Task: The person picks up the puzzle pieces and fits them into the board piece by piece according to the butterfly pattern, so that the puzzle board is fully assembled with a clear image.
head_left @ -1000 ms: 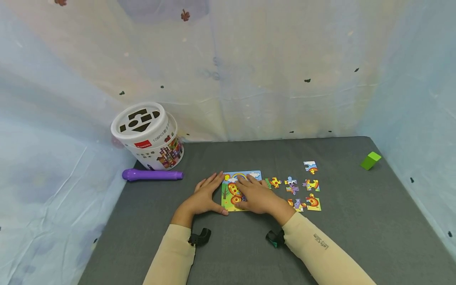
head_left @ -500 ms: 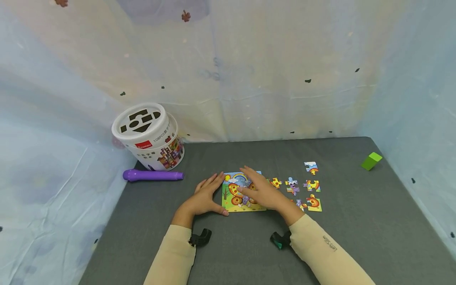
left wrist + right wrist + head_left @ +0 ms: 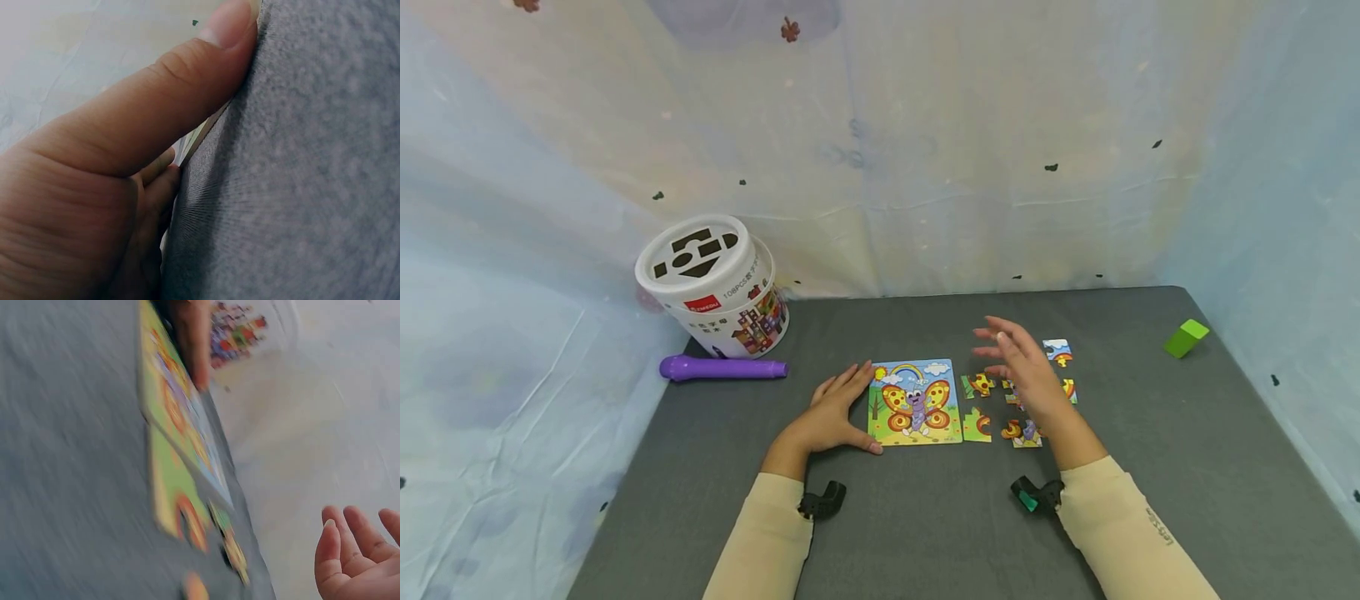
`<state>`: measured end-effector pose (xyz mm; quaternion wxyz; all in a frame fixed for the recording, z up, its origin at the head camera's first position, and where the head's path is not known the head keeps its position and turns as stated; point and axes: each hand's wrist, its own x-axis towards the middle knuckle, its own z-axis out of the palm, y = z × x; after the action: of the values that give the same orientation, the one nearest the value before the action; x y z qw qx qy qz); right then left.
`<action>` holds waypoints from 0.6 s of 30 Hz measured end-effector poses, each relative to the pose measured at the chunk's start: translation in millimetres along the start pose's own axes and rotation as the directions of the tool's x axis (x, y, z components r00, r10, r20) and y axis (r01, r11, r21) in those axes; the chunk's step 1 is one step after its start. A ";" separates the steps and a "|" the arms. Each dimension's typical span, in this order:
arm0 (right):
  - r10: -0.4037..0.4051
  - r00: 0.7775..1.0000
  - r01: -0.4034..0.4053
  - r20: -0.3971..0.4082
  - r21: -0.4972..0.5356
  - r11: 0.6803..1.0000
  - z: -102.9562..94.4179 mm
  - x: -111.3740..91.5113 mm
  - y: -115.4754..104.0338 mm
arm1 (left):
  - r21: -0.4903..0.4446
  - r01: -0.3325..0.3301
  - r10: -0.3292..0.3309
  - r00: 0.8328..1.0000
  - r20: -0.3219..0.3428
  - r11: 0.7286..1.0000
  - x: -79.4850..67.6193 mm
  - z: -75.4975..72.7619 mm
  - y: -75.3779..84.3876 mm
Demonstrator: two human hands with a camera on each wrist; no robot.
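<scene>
1. Sheet (image 3: 955,125): pale, hanging beyond the left fingers (image 3: 854,383) and the right fingers (image 3: 1008,329).
2. Table (image 3: 925,533): grey; the left fingers lie low at its surface, while the right fingers are raised above it.
3. Tub (image 3: 715,292): white, with shaped holes in its lid, beyond the left fingers and to their left.
4. Left hand (image 3: 833,414): at the board's left side, fingers outstretched, thumb spread away from them to the near left corner.
5. Right hand (image 3: 1032,382): in the air over the pieces, fingers apart and gently bent, holding nothing.
6. Board (image 3: 915,402): flat on the table, showing a butterfly under a rainbow, between the left fingers and the right fingers.
7. Purple stick (image 3: 724,368): lying left of the left fingers, in front of the tub.
8. Green block (image 3: 1187,338): well to the right of the right fingers.
9. Pieces (image 3: 977,426): jigsaw, loosely grouped below and around the right fingers; some are partly hidden by that hand. A green one lies just beside the board's right edge, nearer the person than those fingers.
</scene>
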<state>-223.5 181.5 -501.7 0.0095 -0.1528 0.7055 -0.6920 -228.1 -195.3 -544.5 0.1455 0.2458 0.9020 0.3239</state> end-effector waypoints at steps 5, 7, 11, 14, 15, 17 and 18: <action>-0.016 0.996 0.025 -0.086 0.106 0.994 -35.1 -4.5 0.0 | 0.000 -0.001 0.001 1.000 0.001 1.000 1.2 0.3 0.1; -0.025 0.992 0.043 -0.120 0.148 0.988 -48.3 -7.3 1.3 | 0.001 0.001 -0.001 1.000 0.003 1.000 0.9 0.5 0.2; -0.033 0.980 0.070 -0.197 0.186 0.980 -70.6 -13.4 2.8 | -0.006 0.000 0.000 1.000 0.004 1.000 0.3 0.6 0.5; -0.025 0.966 0.074 -0.258 0.182 0.981 -84.3 -17.9 4.4 | -0.007 -0.001 0.001 1.000 0.003 1.000 0.2 0.7 -0.1; -0.018 0.959 0.070 -0.282 0.177 0.982 -88.6 -19.1 5.9 | -0.005 -0.001 0.001 1.000 0.003 1.000 0.2 0.7 -0.4; 0.004 0.945 0.052 -0.327 0.162 0.985 -96.4 -21.1 10.4 | -0.002 -0.001 0.001 1.000 0.003 1.000 0.3 0.6 -0.5; 0.017 0.937 0.035 -0.349 0.143 0.989 -99.9 -22.2 13.3 | -0.001 -0.001 0.001 1.000 0.003 1.000 0.3 0.4 -0.5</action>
<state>-227.5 283.8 -514.9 -0.1077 -0.0296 0.6422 -0.7583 -228.4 -195.2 -545.1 0.1466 0.2468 0.9015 0.3240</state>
